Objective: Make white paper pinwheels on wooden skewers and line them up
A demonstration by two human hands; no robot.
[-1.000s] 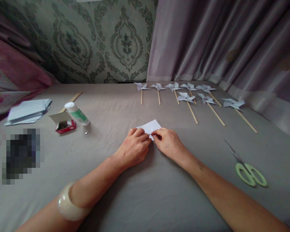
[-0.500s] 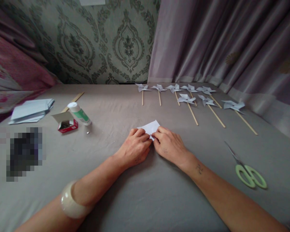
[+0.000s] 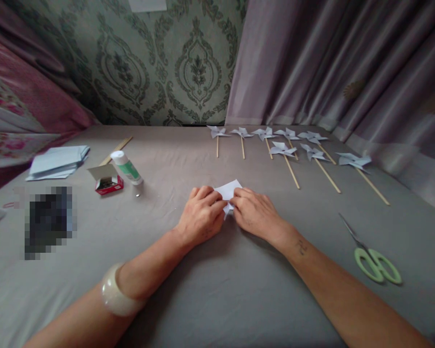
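White paper (image 3: 229, 190) is sitting over grey cloth (image 3: 188, 290) between the left hand (image 3: 203, 212) and right hand (image 3: 256, 212), curled fingers pinching it; patterned wallpaper (image 3: 197, 70) is rising beyond, mauve curtain (image 3: 293, 58) hanging right; left, a green bottle label (image 3: 130, 170) is blurring unreadably.

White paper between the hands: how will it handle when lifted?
The white paper is probably light and bendy, looking like thin sheet. It may sag or swing if only the left hand or right hand lifts it; both grip it now. It likely creases easily: a small corner juts out between them.
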